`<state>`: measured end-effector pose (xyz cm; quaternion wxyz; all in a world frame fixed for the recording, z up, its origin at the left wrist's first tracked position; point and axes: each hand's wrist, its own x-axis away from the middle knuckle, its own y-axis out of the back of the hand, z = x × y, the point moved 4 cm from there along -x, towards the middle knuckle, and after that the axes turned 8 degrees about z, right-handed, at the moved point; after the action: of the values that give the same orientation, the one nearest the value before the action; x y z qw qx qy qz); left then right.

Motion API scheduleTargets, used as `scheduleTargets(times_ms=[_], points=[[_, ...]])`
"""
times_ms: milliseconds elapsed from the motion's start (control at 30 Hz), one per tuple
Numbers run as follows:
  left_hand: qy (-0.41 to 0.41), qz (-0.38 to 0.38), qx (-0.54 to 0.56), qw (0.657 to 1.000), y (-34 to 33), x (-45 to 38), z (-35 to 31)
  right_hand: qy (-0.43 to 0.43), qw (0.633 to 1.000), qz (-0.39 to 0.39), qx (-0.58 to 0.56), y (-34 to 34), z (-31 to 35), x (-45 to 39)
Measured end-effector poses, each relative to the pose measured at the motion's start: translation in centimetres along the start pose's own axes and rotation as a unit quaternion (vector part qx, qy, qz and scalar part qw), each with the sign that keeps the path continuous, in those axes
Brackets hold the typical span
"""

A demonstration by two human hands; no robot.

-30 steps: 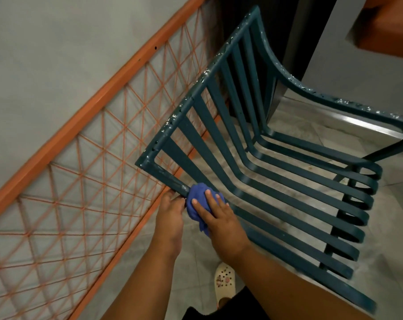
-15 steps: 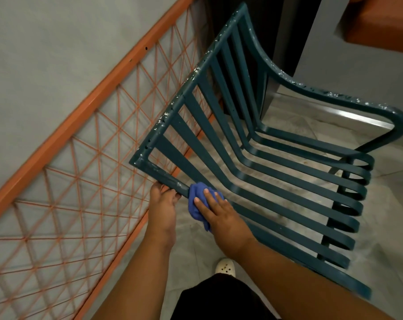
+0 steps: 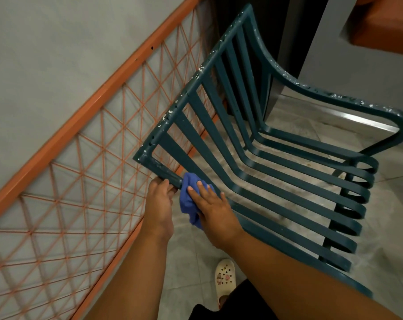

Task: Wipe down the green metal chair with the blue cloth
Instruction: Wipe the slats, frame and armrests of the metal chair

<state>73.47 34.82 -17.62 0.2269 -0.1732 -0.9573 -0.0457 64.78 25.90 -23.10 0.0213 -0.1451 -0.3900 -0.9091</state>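
The green metal chair (image 3: 265, 162) fills the middle and right of the head view, its slatted back leaning toward me and its paint chipped along the top rail and armrest. My left hand (image 3: 160, 204) grips the near side bar of the backrest, fingers curled under it. Just to its right, my right hand (image 3: 213, 209) presses the bunched blue cloth (image 3: 190, 199) against the same bar and the nearest slat, fingers lying flat over it. Part of the cloth hangs down below my palm.
An orange metal frame with a string lattice (image 3: 85, 181) runs diagonally along the grey wall on the left, close behind the chair's back. The floor is grey tile. My foot in a white clog (image 3: 224, 278) stands below the chair.
My right hand with the cloth has stayed on the near side bar, shifting only slightly along it. My left hand keeps its grip. The view has tilted a little.
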Motion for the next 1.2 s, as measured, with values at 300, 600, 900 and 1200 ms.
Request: scheduleTargets(times_ms=[300,600,900,1200], points=[[-0.013,-0.005,-0.008,1.000,0.4,-0.2,-0.3,0.025,0.994,-0.052,-0.092,1.6,3.2,-2.5],[-0.014,-0.012,-0.001,1.000,0.6,-0.7,-0.4,0.027,0.998,0.027,0.048,0.5,0.5,-0.6],[-0.019,0.008,-0.006,1.000,0.6,-0.7,-0.3,0.080,0.996,-0.031,0.022,0.5,2.3,-1.4],[-0.016,-0.009,-0.006,1.000,0.6,-0.7,-0.4,-0.002,1.000,-0.020,-0.024,0.6,1.6,-1.5]])
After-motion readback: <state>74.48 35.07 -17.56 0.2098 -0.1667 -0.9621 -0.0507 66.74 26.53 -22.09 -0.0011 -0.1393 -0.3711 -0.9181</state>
